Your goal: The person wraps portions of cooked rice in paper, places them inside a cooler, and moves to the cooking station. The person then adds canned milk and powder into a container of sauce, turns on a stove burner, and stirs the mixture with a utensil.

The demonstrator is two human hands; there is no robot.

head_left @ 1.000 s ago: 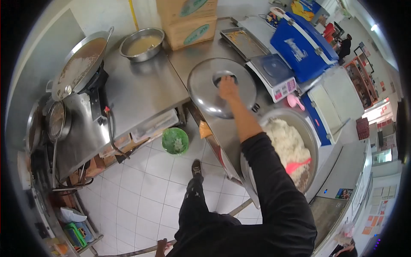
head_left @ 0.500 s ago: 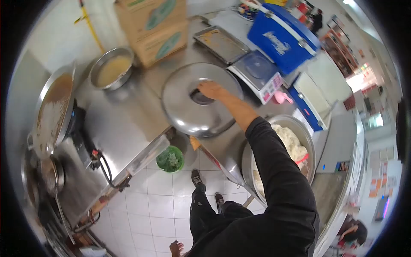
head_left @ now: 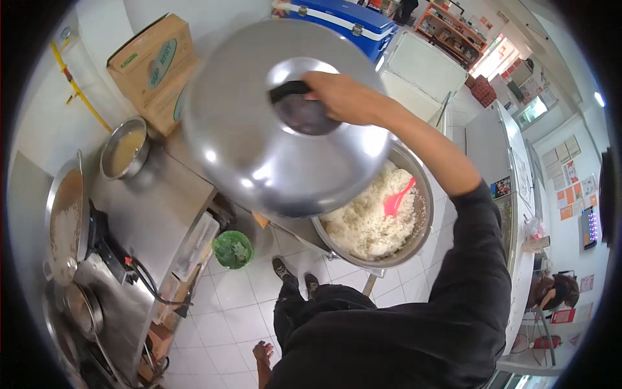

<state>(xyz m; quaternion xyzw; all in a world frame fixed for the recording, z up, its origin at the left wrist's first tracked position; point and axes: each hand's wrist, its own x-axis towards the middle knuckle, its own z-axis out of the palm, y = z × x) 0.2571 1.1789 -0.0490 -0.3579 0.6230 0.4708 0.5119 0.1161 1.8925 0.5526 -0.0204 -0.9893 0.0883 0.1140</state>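
My right hand (head_left: 346, 97) is closed around the black handle of a large domed metal lid (head_left: 240, 136), holding it raised. Part of the lid overlaps the left rim of a big metal pot (head_left: 426, 223) in this view. Cooked white rice (head_left: 363, 227) fills much of the pot, and a pink-red rice paddle (head_left: 395, 201) rests on it. My left hand (head_left: 262, 352) hangs low beside my leg, its fingers loosely apart, touching nothing. The lid hides the digital scale and the trays behind it.
A metal bowl of pale liquid (head_left: 126, 152) and a large pan (head_left: 68, 214) stand on the left steel counter (head_left: 139, 214). Cardboard boxes (head_left: 155, 65) and a blue cooler (head_left: 350, 19) stand behind. A green bin (head_left: 232, 249) is on the floor. A person (head_left: 554, 292) is far right.
My right hand has lifted the lid off the counter and brought it nearer to me and towards the pot. The view has turned, showing more of the rice. My left hand still hangs low.
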